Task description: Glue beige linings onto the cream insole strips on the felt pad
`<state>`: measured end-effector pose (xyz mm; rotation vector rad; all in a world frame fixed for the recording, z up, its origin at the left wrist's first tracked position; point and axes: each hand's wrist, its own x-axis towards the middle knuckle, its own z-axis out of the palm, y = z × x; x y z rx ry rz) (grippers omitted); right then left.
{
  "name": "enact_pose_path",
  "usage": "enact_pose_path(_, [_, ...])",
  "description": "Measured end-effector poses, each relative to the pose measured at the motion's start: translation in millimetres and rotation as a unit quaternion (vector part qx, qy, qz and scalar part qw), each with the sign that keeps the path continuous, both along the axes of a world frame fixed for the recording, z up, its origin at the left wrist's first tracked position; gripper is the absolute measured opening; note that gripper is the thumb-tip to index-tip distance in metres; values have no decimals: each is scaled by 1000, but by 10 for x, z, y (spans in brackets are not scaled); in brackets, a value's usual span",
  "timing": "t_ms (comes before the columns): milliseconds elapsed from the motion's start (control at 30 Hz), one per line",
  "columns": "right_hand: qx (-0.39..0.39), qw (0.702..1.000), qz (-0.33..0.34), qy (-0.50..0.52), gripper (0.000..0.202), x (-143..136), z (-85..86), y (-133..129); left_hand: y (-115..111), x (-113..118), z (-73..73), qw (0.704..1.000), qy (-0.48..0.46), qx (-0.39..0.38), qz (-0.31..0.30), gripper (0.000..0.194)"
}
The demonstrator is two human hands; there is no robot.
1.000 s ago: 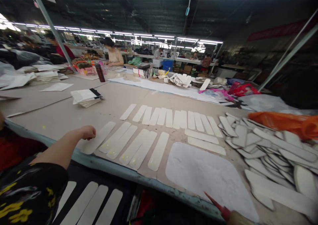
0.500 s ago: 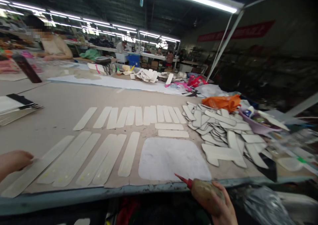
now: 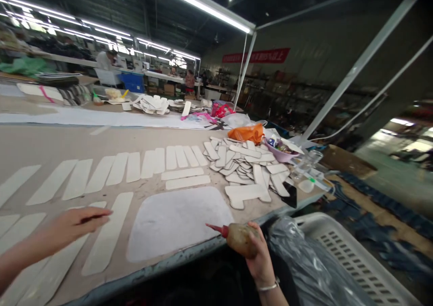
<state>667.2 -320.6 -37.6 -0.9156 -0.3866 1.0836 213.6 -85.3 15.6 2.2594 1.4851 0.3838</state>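
Observation:
My right hand (image 3: pixel 259 252) is wrapped round a squeeze bottle (image 3: pixel 241 239) of brownish liquid, probably glue. Its red nozzle points left, over the near right part of a white rounded sheet (image 3: pixel 179 220). My left hand (image 3: pixel 79 225) hovers above the pale strips at the left, fingers stretched out and slightly parted, with nothing seen in them. Just right of its fingertips lies one long pale strip (image 3: pixel 110 234). Shorter pale strips (image 3: pixel 117 168) form a row farther back, and two strips (image 3: pixel 187 182) lie crosswise behind the sheet.
A heap of dark-edged white pieces (image 3: pixel 243 162) covers the table's right side, with an orange bag (image 3: pixel 246 134) and a purple basin (image 3: pixel 282 153) behind. Beside the table edge (image 3: pixel 176 256) stands a white plastic basket (image 3: pixel 355 256) with grey plastic film. People work in the background.
The view has swung right, bringing the basket into sight. My left hand has moved right across the strips, from the far-left strip to near the one beside the sheet. My right hand keeps the bottle.

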Motion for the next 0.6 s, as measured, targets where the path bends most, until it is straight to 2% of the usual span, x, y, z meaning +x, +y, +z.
enact_pose_path(33, [9,1000,-1,3,43,80,21,4,-20,365,-18,998,1,-45,-48,32])
enact_pose_path(100, [25,1000,-15,11,43,241,35,-2,-84,1097,-32,990,-8,-74,-119,29])
enact_pose_path(200, [35,997,-55,33,44,440,-24,-54,-156,2087,-72,980,-31,-32,-193,29])
enact_pose_path(300, [33,994,-84,63,44,558,-150,-140,-126,2900,-186,974,-34,23,-223,25])
enact_pose_path(400, [40,990,-102,84,44,620,-265,-216,-38,3567,-346,970,-20,53,-236,26])
enact_pose_path(467, [46,988,-110,95,44,651,-308,-244,9,3932,-454,966,-3,67,-250,24])
enact_pose_path(600, [52,983,-130,118,41,707,-335,-246,58,4426,-626,957,50,71,-276,19])
